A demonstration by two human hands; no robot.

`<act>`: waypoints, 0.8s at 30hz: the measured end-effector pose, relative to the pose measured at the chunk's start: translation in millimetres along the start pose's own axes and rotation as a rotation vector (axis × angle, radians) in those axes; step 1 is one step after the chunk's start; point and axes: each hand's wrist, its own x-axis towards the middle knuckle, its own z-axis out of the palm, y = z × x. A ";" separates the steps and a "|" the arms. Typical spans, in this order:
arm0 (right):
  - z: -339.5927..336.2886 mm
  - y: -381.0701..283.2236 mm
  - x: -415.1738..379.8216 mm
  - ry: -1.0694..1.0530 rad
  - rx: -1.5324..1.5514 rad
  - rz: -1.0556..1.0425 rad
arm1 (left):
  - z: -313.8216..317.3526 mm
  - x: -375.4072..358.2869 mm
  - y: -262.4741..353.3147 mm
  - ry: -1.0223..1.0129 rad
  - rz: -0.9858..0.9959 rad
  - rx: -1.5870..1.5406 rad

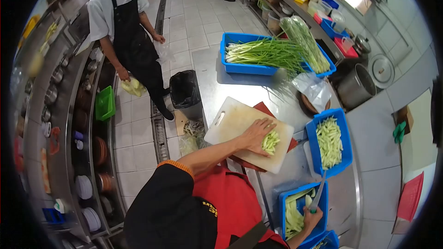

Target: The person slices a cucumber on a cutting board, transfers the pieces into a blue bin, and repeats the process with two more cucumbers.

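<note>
My left hand (pixel 256 135) lies on the white cutting board (pixel 235 120), fingers spread, against a small pile of cut pale-green vegetable pieces (pixel 271 143). Over the lower blue tray my right hand (pixel 313 217) is closed round the green handle of a knife (pixel 319 192), whose blade points up toward the other tray. Long pale-green vegetable pieces (pixel 293 216) lie in that lower blue tray (pixel 326 203), beside the hand. Just above it, a second blue tray (pixel 349 147) holds many cut pieces (pixel 329 144).
Green onions (pixel 263 51) fill a blue tray (pixel 251 68) at the table's far end. A person in a black apron (pixel 131 37) stands at left, holding a yellowish bundle (pixel 134 87), near a black-lined bin (pixel 184 90). Shelves with dishes line the left side.
</note>
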 end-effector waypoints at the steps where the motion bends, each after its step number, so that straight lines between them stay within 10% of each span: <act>1: -14.0 -8.9 1.1 -0.100 0.070 0.061 | 3.2 -1.2 -2.8 -0.090 -0.017 -0.021; 6: -57.9 -77.8 5.5 -0.047 0.341 0.079 | -12.4 -0.2 -0.3 -0.230 -0.057 -0.156; 10: -61.3 -152.7 13.2 0.050 0.641 0.020 | -21.4 -0.4 46.6 0.039 -0.103 0.045; 16: 11.0 -262.4 15.2 -0.144 1.059 -0.047 | -76.2 -13.4 120.8 -0.382 -0.171 -1.072; 24: 15.3 -341.3 10.8 -0.443 1.204 0.107 | -109.0 -61.0 106.4 -0.131 -0.380 -1.018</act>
